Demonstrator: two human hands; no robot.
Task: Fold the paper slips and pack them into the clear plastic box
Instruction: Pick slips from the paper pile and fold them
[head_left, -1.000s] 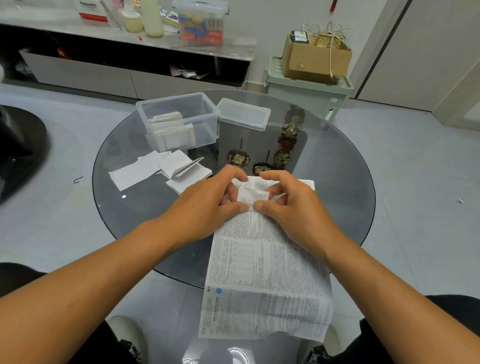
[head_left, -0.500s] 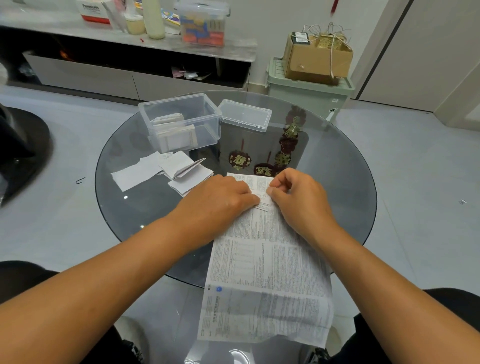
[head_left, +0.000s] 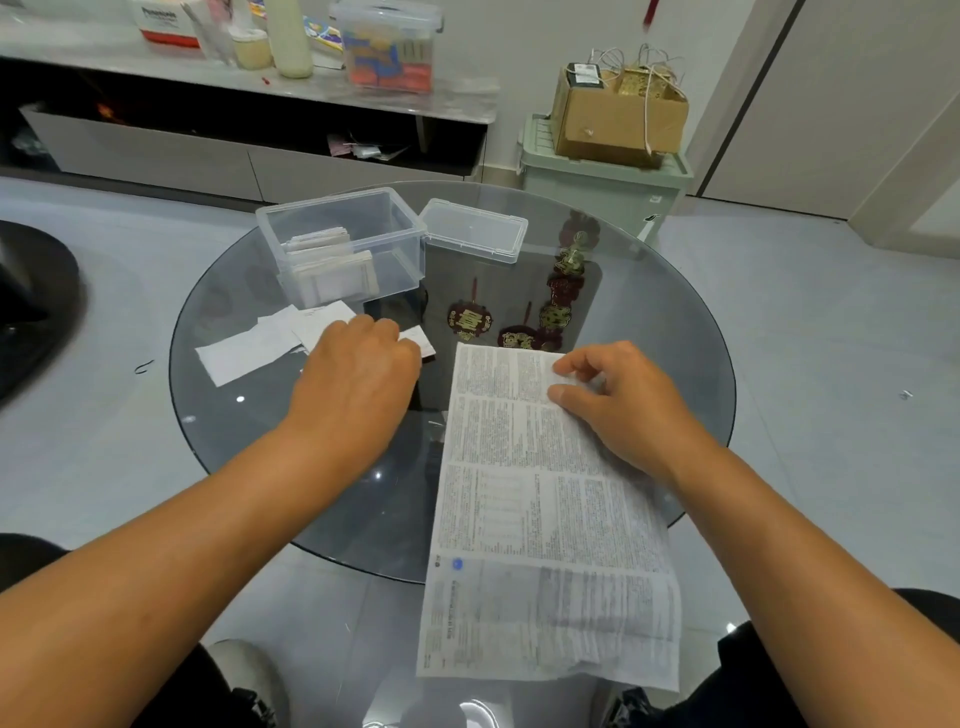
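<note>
The clear plastic box (head_left: 400, 228) stands open at the far left of the round glass table (head_left: 249, 436), with several folded slips (head_left: 332, 267) upright inside. Its lid (head_left: 472, 236) lies just to its right. A pile of loose white slips (head_left: 244, 351) lies in front of the box. My left hand (head_left: 358, 379) hovers over that pile's right end, fingers curled on a small folded slip (head_left: 420, 344) that peeks out at the fingertips. My right hand (head_left: 623, 400) pinches the top right of a long printed sheet (head_left: 545, 519), which hangs over the table's near edge.
Dark red and gold ornaments (head_left: 470, 319) show through the glass near the table's middle. Beyond the table stand a pale green bin (head_left: 597, 176) with a cardboard box (head_left: 618, 109) on it, and a low shelf unit (head_left: 249, 156) along the wall.
Both hands were folding a small slip on top of the printed sheet. My left hand has since moved left to the slip pile with it; my right hand stays on the sheet.
</note>
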